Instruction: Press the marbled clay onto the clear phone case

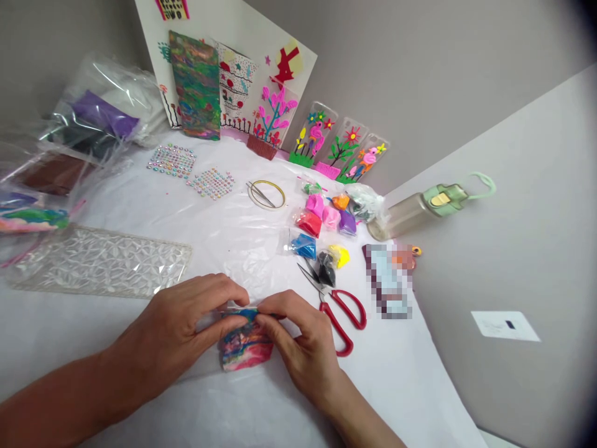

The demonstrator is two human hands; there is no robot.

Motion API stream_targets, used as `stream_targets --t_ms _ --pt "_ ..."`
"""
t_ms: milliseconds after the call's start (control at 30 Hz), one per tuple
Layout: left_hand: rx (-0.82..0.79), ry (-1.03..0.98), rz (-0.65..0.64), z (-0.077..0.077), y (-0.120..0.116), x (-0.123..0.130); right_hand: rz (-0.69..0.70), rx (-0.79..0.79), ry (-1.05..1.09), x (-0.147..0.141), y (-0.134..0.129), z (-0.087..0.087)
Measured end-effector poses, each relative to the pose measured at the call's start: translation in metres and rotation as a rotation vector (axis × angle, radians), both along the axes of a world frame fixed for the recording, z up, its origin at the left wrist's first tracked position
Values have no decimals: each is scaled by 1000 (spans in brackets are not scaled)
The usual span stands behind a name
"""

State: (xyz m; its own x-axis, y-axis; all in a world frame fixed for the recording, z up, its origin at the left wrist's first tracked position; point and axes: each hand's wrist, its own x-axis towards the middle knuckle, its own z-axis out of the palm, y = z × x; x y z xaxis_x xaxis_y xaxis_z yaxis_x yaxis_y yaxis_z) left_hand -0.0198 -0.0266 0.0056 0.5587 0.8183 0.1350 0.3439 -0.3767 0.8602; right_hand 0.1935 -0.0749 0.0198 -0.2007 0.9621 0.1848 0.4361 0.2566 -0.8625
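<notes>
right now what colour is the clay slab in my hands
Marbled pink, blue and red clay slab, clearest in the head view.

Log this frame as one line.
left hand: pinching multicoloured clay slab | right hand: pinching same slab | slab: on white table cover | red scissors: beside right hand

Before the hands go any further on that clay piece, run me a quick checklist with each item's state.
1. Both hands on the piece: left hand and right hand pinch the top edge of the multicoloured clay piece. Ok.
2. Piece supported: it lies on the white table cover. Ok.
3. Red scissors away from the fingers: they lie just beside the right hand, blades pointing away. Ok, but close.
4. Textured clear tray out of the way: it sits beyond the left hand. Ok.
5. Small clay bags within reach: judged ok.
6. How firmly the piece is held: cannot tell.
</notes>
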Motion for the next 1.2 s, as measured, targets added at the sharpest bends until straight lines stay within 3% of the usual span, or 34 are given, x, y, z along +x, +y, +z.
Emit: stream_targets --t_ms 700,900,1200 --pt "34 48 -20 0 4 -3 -45 -64 30 0 4 3" --pt "7 29 -28 -1 2 -2 50 -116 45 -2 2 1" --pt "-32 68 -65 2 4 -1 29 -133 34 -2 4 4"
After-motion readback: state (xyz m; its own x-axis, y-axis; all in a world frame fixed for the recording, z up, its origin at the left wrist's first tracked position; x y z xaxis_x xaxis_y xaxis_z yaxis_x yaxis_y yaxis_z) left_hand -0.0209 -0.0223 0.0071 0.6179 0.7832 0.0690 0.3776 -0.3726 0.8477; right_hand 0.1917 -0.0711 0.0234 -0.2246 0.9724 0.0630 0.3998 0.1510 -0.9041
